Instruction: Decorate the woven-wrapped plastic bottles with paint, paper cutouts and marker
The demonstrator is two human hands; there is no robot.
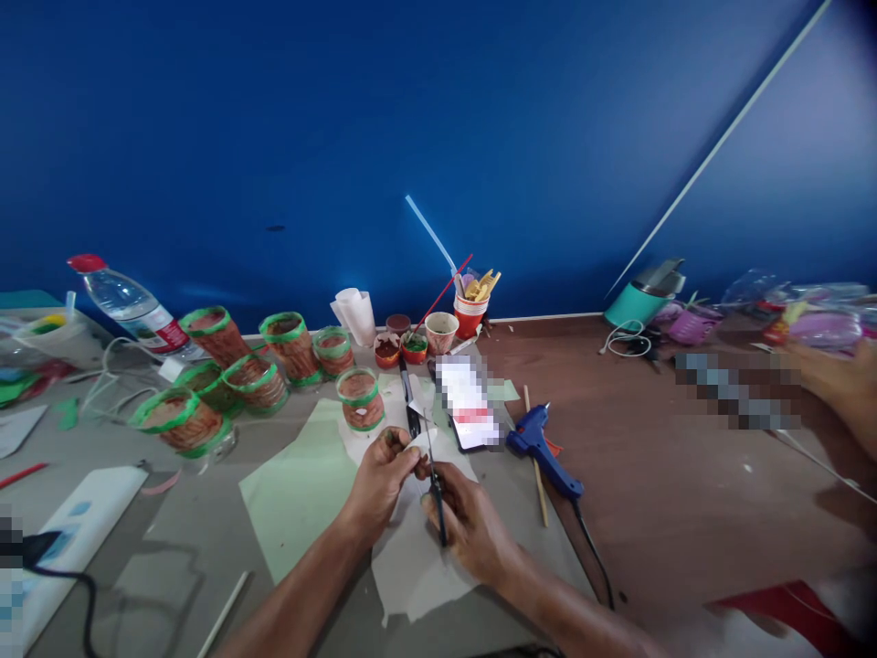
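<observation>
My left hand [378,482] pinches a small piece of white paper [423,444] above the table. Close beside it, my right hand [472,525] grips a pair of dark-handled scissors [439,512], blades pointing away from me and against the paper. A torn white sheet [411,585] lies beneath both hands, with a pale green sheet [301,489] to its left. Just beyond my fingers stands a small brown-painted cup with green rims [362,400]. A phone with a lit screen [470,402] rests to the right of it.
Several brown and green painted cups [291,352] stand at left near a tilted water bottle [130,306]. Paint cups [415,347] and a red cup of tools [471,315] line the wall. At right lie a blue glue gun [548,452], its cord, and another person's hand [840,379].
</observation>
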